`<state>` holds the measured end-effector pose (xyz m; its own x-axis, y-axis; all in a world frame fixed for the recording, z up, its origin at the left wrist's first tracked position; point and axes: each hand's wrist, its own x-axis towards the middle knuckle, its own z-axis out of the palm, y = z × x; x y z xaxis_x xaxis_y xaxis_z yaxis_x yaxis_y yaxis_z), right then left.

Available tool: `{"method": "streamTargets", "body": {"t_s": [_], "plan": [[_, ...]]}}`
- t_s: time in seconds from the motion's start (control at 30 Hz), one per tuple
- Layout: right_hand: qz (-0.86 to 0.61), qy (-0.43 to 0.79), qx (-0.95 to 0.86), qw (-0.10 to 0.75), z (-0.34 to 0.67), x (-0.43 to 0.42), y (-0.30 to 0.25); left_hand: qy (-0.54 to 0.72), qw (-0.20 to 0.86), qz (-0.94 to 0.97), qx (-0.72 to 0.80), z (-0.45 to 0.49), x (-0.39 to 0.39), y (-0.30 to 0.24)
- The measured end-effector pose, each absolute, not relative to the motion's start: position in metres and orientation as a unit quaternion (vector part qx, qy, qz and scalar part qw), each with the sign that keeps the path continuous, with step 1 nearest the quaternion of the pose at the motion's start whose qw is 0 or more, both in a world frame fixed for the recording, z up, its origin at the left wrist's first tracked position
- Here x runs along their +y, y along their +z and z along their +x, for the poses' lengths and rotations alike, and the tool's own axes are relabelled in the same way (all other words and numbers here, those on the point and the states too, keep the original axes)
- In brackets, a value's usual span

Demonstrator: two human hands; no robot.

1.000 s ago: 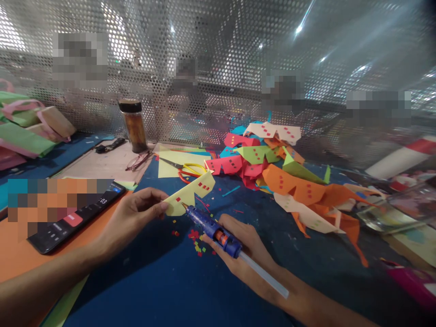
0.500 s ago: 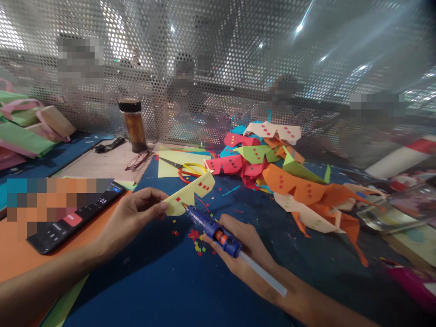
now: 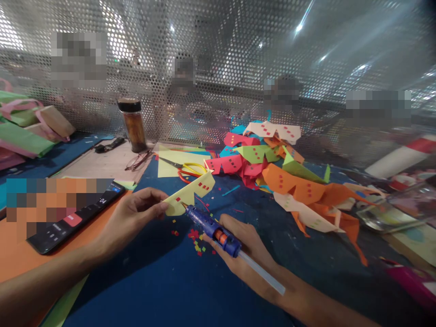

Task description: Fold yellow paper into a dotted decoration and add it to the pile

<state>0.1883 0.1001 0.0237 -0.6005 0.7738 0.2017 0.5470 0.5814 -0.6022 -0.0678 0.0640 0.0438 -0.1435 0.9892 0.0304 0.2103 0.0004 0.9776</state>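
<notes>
My left hand [image 3: 136, 218] pinches the left end of a pale yellow paper mask [image 3: 185, 199], which is tilted up to the right. Red paper squares sit on it: a row on its right half and one on its left half. In my right hand [image 3: 245, 245] is a blue hot glue gun [image 3: 213, 230] with a clear glue stick [image 3: 262, 272] poking out of its back end. The gun's nozzle is at the mask's lower edge, near the single red square; whether it touches cannot be made out. Loose red, green and yellow paper squares [image 3: 195, 236] lie below on the blue table.
Behind the mask lie scissors [image 3: 190, 169] with yellow and orange handles. Colourful paper masks [image 3: 296, 184] are piled at the right. A phone [image 3: 78, 218] rests at left on orange paper. Glasses [image 3: 138, 161] and a dark-lidded jar [image 3: 132, 125] stand before a perforated metal screen [image 3: 211, 45].
Hands, mask and glue gun hold almost the same position. The phone's displayed digits have gone from 03 to 04.
</notes>
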Motion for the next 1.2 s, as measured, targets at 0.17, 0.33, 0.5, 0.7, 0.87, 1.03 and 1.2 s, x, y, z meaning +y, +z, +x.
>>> {"method": "streamTargets", "body": {"t_s": [0.17,0.33,0.5,0.7,0.87,1.03,1.2], "plan": [[-0.397,0.254,-0.853,0.224,0.187,0.100,0.026,0.485,0.399,0.518,0.580,-0.068,0.063,0.044],[-0.397,0.267,-0.850,0.220,0.187,0.100,0.027,0.489,0.397,0.523,0.574,-0.068,0.062,0.042],[-0.395,0.273,-0.848,0.226,0.188,0.100,0.024,0.486,0.395,0.528,0.574,-0.069,0.064,0.041],[-0.375,0.274,-0.853,0.239,0.188,0.100,0.022,0.489,0.394,0.523,0.576,-0.070,0.064,0.041],[-0.392,0.256,-0.848,0.246,0.186,0.099,0.026,0.489,0.393,0.526,0.575,-0.071,0.063,0.041],[-0.380,0.282,-0.834,0.284,0.181,0.096,0.035,0.495,0.388,0.524,0.575,-0.073,0.064,0.037],[-0.385,0.314,-0.809,0.316,0.180,0.095,0.038,0.494,0.380,0.528,0.576,-0.074,0.065,0.036]]}}
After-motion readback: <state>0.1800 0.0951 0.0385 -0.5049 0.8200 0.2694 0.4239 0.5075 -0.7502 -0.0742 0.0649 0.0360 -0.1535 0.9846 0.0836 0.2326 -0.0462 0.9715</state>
